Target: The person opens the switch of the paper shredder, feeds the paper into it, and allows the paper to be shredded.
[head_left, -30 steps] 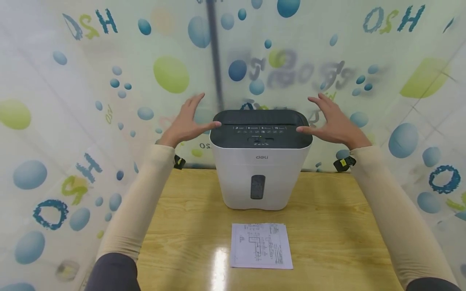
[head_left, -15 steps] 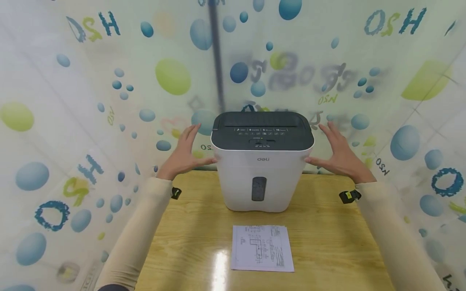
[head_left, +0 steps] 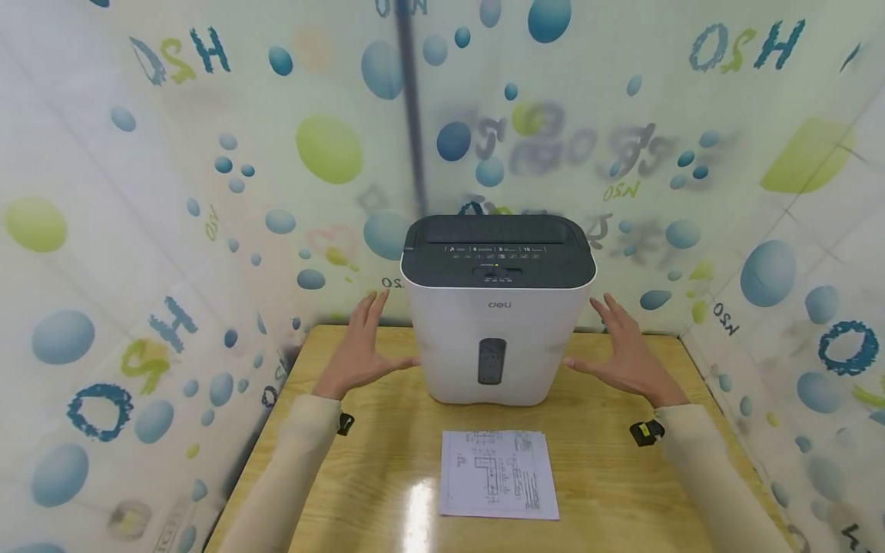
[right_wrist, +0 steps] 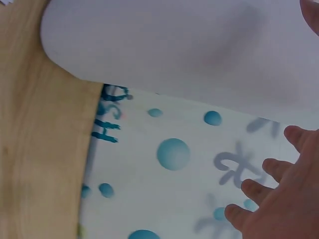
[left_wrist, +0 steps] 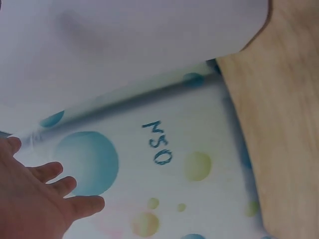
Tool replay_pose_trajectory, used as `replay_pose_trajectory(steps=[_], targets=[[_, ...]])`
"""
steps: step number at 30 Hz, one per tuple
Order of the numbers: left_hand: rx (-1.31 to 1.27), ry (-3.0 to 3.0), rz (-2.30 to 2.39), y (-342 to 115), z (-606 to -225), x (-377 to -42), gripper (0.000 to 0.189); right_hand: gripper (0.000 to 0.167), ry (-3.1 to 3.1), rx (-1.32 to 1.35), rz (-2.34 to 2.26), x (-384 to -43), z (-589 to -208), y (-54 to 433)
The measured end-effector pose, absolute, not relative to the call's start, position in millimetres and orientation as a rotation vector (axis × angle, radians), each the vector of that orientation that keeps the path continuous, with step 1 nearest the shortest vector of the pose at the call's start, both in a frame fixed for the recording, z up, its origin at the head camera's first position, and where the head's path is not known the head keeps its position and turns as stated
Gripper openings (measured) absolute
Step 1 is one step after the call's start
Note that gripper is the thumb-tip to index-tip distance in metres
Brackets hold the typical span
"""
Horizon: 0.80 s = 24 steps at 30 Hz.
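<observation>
A white paper shredder (head_left: 449, 338) with a dark grey top stands upright on the wooden table. My left hand (head_left: 356, 349) is beside its left wall, fingers extended and thumb pointing at the shell. On the other side my right hand (head_left: 625, 357) mirrors it, with the fingers spread and the thumb near the right wall. Whether either thumb touches the shell I cannot tell. Both wrist views show the fingers apart from the shredder's white side (left_wrist: 149, 45), holding nothing. In front of the machine lie printed paper sheets (head_left: 498, 475) with line drawings.
The wooden table (head_left: 608, 476) ends just behind the shredder. A curtain (head_left: 332, 77) with blue and green dots hangs around the back and both sides. Light glares off the tabletop near the paper's left edge.
Both hands have come down from the shredder's top to about mid-height along its sides, still spread. The shredder and the paper have stayed in place; the view has shifted slightly.
</observation>
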State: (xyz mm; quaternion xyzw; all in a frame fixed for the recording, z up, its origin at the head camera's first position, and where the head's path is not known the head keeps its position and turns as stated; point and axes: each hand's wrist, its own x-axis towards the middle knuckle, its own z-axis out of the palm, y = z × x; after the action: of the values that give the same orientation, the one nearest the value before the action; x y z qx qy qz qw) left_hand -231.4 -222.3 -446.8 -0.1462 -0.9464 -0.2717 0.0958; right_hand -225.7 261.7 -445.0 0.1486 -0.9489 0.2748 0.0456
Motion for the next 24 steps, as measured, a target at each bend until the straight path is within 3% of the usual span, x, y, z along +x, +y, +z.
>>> replay_pose_trajectory(steps=[24], targets=[[-0.339, -2.892, -1.177, -196, -569, -158, 0.13, 0.118, -2.98, 0.368, 0.93, -181, -549, 231]])
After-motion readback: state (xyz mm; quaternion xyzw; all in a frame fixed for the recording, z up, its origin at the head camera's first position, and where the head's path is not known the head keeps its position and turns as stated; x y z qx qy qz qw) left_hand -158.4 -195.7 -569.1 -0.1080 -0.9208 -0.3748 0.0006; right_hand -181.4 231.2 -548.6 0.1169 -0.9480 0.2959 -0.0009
